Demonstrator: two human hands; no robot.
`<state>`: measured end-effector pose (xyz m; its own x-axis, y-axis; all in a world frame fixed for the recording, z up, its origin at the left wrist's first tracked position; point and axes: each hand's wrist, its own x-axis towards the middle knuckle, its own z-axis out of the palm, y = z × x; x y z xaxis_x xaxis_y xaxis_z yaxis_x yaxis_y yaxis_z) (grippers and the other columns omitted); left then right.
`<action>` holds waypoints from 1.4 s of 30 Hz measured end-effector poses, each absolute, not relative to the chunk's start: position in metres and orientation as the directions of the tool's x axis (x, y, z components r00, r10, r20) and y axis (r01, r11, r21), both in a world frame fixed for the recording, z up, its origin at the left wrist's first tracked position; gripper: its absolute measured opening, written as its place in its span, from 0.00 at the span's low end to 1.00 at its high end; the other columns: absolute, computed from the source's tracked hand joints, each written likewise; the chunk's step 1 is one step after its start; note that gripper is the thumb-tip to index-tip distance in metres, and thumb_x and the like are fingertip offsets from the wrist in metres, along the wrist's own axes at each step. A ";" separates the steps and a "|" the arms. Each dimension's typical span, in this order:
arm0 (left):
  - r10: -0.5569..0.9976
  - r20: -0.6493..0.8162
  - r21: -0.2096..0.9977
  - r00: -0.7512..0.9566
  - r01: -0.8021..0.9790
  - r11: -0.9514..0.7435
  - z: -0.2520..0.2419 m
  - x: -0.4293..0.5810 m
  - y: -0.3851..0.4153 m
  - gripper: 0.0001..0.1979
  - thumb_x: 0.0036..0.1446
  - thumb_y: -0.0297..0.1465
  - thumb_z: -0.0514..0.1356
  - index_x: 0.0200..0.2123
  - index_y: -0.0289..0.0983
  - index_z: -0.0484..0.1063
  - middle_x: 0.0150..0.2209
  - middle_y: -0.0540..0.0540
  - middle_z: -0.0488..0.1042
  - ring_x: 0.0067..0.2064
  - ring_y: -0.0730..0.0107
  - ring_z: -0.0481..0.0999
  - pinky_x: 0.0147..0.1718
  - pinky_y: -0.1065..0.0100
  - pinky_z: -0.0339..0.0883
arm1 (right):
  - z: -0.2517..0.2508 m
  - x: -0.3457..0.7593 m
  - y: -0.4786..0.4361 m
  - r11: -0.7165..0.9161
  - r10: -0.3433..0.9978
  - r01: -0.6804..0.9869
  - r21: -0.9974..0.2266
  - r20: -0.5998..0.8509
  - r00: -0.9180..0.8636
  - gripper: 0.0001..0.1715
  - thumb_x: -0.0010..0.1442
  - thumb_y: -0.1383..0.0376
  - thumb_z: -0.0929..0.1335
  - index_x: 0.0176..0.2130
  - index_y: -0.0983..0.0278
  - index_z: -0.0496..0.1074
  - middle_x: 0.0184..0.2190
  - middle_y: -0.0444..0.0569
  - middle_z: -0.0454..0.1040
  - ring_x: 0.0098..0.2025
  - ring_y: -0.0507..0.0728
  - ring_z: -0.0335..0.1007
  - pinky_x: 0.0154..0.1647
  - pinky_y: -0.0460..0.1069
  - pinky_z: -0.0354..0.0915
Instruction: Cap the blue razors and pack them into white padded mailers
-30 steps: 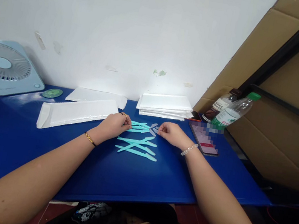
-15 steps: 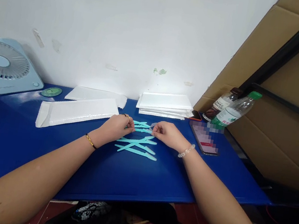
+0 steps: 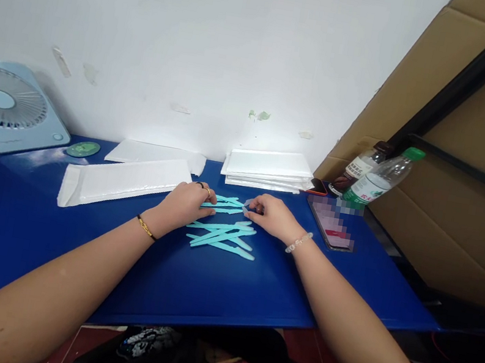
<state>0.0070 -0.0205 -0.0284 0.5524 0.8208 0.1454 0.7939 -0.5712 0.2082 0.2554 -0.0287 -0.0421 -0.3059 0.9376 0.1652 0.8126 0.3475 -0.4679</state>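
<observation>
A pale blue fan (image 3: 2,104) stood at the far left of the blue table (image 3: 206,287), with a white envelope (image 3: 121,181) lying to its right. The left hand (image 3: 183,204), fingers curled shut, pinched the left ends of a few turquoise sticks (image 3: 228,204) lying on the table by the wall. The right hand (image 3: 273,215) was closed on their right ends. A loose pile (image 3: 222,235) of the same sticks lay just in front, between the wrists. Farther right sat a phone (image 3: 331,224) and two bottles (image 3: 375,182).
</observation>
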 end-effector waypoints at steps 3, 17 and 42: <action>0.791 0.133 0.133 0.597 0.780 -0.611 -0.032 0.006 -0.016 0.08 0.56 0.35 0.57 0.33 0.39 0.74 0.33 0.48 0.76 0.31 0.69 0.72 0.31 0.68 0.60 | -0.046 0.255 -0.026 0.333 0.940 0.811 -0.481 0.105 -0.324 0.05 0.53 0.64 0.70 0.31 0.64 0.72 0.27 0.44 0.72 0.27 0.50 0.64 0.27 0.45 0.56; 0.755 0.142 0.202 0.640 0.728 -0.655 -0.035 0.006 -0.015 0.12 0.59 0.31 0.52 0.28 0.37 0.72 0.33 0.48 0.77 0.30 0.71 0.72 0.29 0.70 0.59 | -0.045 0.258 -0.027 0.456 0.890 0.805 -0.380 0.206 -0.407 0.02 0.55 0.69 0.69 0.30 0.63 0.72 0.31 0.44 0.71 0.30 0.49 0.63 0.29 0.44 0.54; 0.804 0.197 0.026 0.561 0.817 -0.576 -0.033 0.004 -0.016 0.13 0.58 0.37 0.55 0.40 0.38 0.74 0.39 0.43 0.76 0.39 0.61 0.74 0.36 0.65 0.61 | -0.026 0.291 -0.023 0.310 0.948 0.853 -0.420 0.198 -0.248 0.07 0.54 0.68 0.67 0.32 0.64 0.77 0.29 0.46 0.76 0.31 0.53 0.68 0.32 0.46 0.59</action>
